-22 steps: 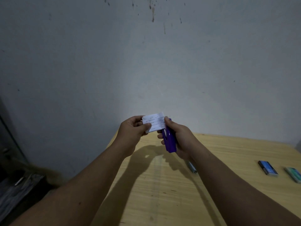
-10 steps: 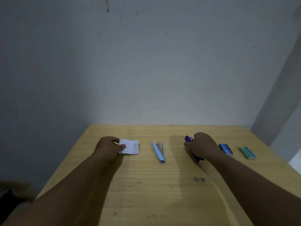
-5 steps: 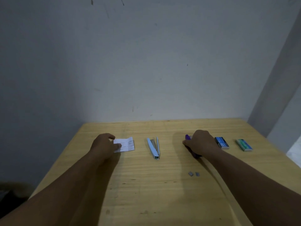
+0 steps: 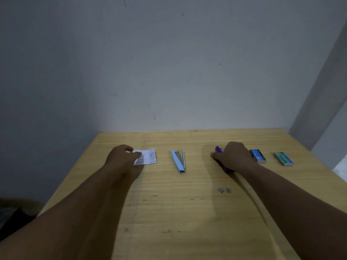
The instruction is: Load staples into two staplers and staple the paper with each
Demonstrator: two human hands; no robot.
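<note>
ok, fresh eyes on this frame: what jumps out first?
Two forearms reach across the wooden table: the left hand holds a small printed paper, the right hand covers a purple stapler. Between them lies a light blue stapler, hinged open; two small boxes, blue and green, sit far right.

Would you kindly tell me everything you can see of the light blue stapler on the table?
The light blue stapler lies on the wooden table between the paper and the purple stapler, touched by neither hand. Its top arm is swung open from the base in a narrow V, hinge end nearest the person. It looks like plastic over a grey metal channel.
</note>
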